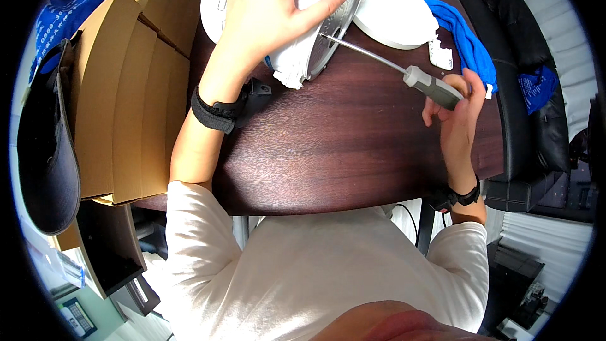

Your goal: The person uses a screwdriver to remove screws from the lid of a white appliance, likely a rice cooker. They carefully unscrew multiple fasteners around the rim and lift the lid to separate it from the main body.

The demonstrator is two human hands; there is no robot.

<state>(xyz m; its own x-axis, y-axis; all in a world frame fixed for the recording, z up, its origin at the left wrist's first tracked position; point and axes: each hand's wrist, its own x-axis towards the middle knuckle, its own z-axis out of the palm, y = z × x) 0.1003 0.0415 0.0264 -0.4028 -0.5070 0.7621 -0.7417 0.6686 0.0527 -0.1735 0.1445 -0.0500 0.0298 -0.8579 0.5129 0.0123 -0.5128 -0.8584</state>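
A white round appliance [297, 50] lies tipped on its side at the table's far edge, its grey disc-shaped face [338, 16] turned to the right. My left hand [271, 9] is spread over its side and holds it, with the thumb reaching over the disc's rim. In my right hand [457, 101] is a screwdriver [432, 86] with a grey and white handle, gripped near its butt end. Its long metal shaft points left, and the tip meets the lower edge of the disc. Whether it sits in a screw is too small to tell.
A white round cover [398, 16] lies right of the appliance, beside a small white part [440, 55] and a blue cloth [467, 38]. Cardboard boxes [126, 101] and a dark cap [47, 151] stand at the left. A black sofa [517, 69] is beyond the table's right edge.
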